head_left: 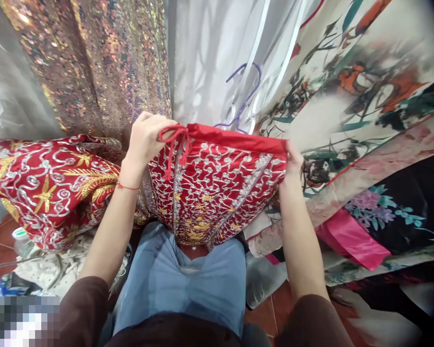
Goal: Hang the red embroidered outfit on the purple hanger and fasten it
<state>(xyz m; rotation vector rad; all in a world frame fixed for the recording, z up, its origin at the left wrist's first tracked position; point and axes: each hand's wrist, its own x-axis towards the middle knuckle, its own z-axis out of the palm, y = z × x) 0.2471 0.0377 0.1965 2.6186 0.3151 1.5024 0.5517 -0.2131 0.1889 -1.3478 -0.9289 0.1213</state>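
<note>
A red skirt (217, 178) with silver and gold embroidery hangs between my hands, its plain red waistband stretched out flat. My left hand (150, 132) grips the waistband's left end, beside a red drawstring (175, 142) tied in a bow. At the other end, my right hand (292, 161) is closed on the waistband corner; its fingers are slightly blurred. Behind the waistband, a purple hanger (246, 96) shows its hook, and its lower part is hidden by the skirt. The skirt's lower end falls by my knees.
Another red embroidered garment (54, 188) lies at the left, near white shoes (43, 272) and a bottle with a green cap (20, 236). A sequined cloth (104, 62) hangs behind. Patterned garments (365, 82) and a pink cloth (358, 238) crowd the right. Red tiles (271, 308) cover the floor.
</note>
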